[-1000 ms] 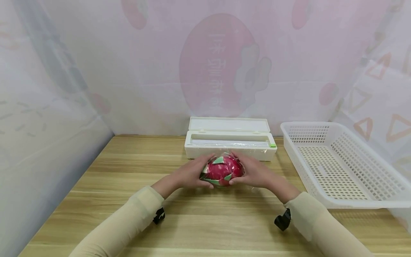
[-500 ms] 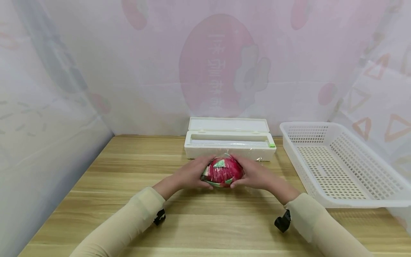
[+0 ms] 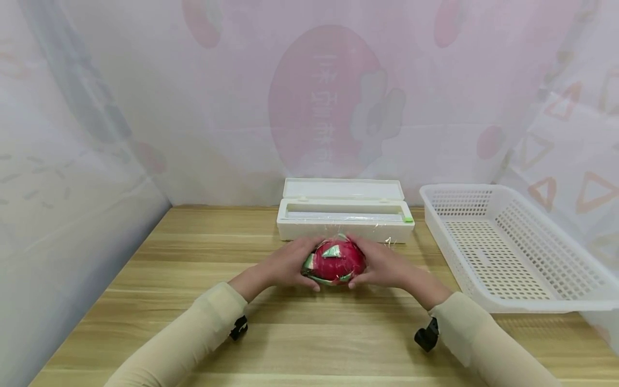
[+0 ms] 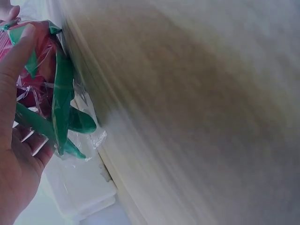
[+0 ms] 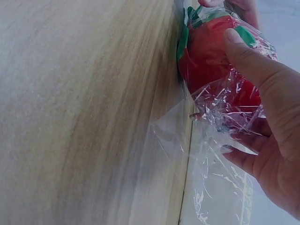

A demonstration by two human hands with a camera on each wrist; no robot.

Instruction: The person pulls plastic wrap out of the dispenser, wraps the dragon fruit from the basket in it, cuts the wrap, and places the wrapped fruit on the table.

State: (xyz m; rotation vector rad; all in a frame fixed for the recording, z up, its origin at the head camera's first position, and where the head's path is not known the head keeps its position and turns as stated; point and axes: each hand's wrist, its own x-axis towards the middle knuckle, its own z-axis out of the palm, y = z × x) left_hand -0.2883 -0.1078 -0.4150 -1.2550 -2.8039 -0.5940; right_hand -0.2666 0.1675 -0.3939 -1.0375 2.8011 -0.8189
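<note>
A red dragon fruit (image 3: 336,263) with green scales sits low over the wooden table, in front of a long white cling film box (image 3: 345,230). Clear cling film (image 5: 229,105) covers it, crumpled at the side, with a loose flap trailing in the right wrist view. My left hand (image 3: 289,264) grips the fruit from the left, thumb on the near side. On the opposite side my right hand (image 3: 382,263) holds it the same way, its thumb lying on the film in the right wrist view. The far fingers are partly hidden behind the fruit in the head view.
The box's lid (image 3: 343,188) stands up at the back, and a film roll (image 3: 344,216) lies inside. A white perforated basket (image 3: 503,306) stands at the right. Printed cloth walls (image 3: 217,129) border the wooden table (image 3: 309,344) at the back and sides.
The dragon fruit has turned slightly between my hands; its top green scale now sits a little nearer to me. Both hands keep their hold in nearly the same place.
</note>
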